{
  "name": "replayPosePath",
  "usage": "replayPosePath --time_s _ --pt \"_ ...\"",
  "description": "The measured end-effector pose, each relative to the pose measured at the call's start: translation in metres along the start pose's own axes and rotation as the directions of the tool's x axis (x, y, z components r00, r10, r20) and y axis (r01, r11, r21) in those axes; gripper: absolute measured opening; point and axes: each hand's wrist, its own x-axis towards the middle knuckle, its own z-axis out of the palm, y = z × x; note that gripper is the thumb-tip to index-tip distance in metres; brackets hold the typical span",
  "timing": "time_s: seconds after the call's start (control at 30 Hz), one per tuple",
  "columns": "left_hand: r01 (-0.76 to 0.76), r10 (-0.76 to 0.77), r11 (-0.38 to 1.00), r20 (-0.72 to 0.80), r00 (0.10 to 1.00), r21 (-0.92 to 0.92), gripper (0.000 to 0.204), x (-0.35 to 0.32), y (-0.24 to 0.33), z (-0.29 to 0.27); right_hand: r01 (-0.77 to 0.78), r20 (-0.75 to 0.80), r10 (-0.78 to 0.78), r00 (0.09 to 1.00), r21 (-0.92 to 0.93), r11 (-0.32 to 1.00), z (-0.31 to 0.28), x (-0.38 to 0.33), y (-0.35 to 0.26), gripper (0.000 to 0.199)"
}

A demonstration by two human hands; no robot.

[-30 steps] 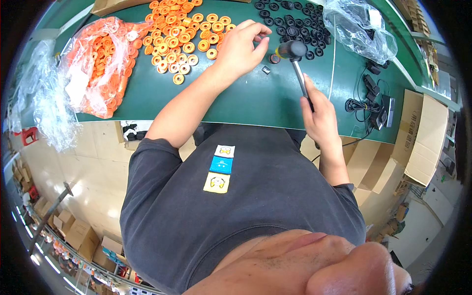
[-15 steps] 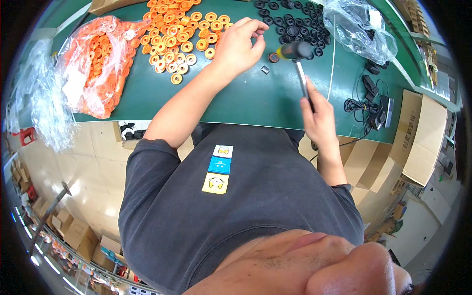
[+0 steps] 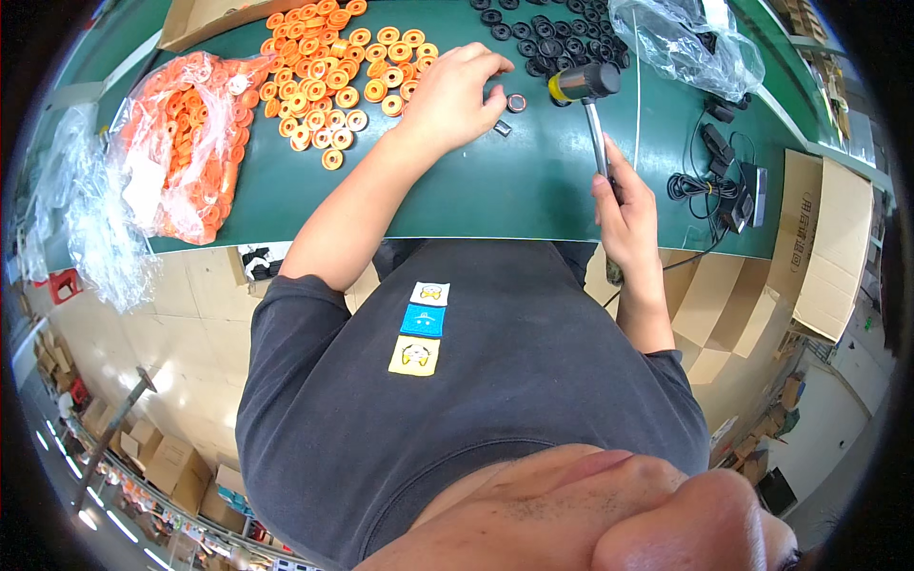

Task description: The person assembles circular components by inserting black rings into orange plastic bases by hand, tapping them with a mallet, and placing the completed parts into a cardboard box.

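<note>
My right hand (image 3: 629,210) is wrapped round the handle of a mallet (image 3: 598,138). Its black head with a yellow band is raised above the green tabletop. Beside it on the left lies a small round dark piece with an orange-red rim (image 3: 516,103). My left hand (image 3: 455,100) is just left of that piece, its fingers curled and the thumb apart, with nothing visible between them. Close below the left thumb is a small black square-edged piece (image 3: 502,127). Orange wheels (image 3: 331,119) lie in a loose heap left of my left hand, and black wheels (image 3: 552,48) lie beyond the mallet.
A clear plastic bag of orange wheels (image 3: 195,143) sits at the left of the green table (image 3: 400,214), with crumpled clear plastic (image 3: 90,209) beside it. Another clear bag (image 3: 681,43) is at the far right. Black cables and adapters (image 3: 719,190) lie near the right edge, by an open cardboard box (image 3: 824,247).
The mallet head has moved right, farther from the round piece. My left hand has come down closer to the round piece. The whole view has shifted slightly.
</note>
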Motion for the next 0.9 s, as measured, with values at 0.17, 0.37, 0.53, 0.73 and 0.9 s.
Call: replayPosePath --time_s 0.17,0.37,0.53,0.73,0.9 --pt "-0.037 0.033 0.99 0.033 0.999 0.136 0.031 0.0 -0.003 0.001 0.076 0.049 -0.077 0.996 0.022 0.997 0.008 -0.001 -0.004 0.046" --pt "-0.016 0.024 0.983 -0.044 0.999 0.182 0.033 0.001 -0.005 -0.001 0.253 0.113 -0.234 0.966 -0.203 0.946 0.016 0.004 -0.015 0.047" --pt "-0.021 0.026 0.985 -0.028 0.999 0.17 0.032 0.001 -0.007 -0.002 0.3 0.124 -0.286 0.95 -0.115 0.947 0.014 0.009 -0.001 0.047" --pt "-0.139 0.118 0.977 0.132 0.984 0.163 0.03 0.0 -0.001 -0.001 0.046 -0.147 0.029 0.989 0.48 0.876 -0.003 0.001 0.041 0.047" --pt "-0.162 0.117 0.96 0.201 0.973 0.23 0.029 -0.001 -0.002 0.007 0.015 -0.246 0.172 0.954 0.613 0.79 -0.039 0.023 0.073 0.052"
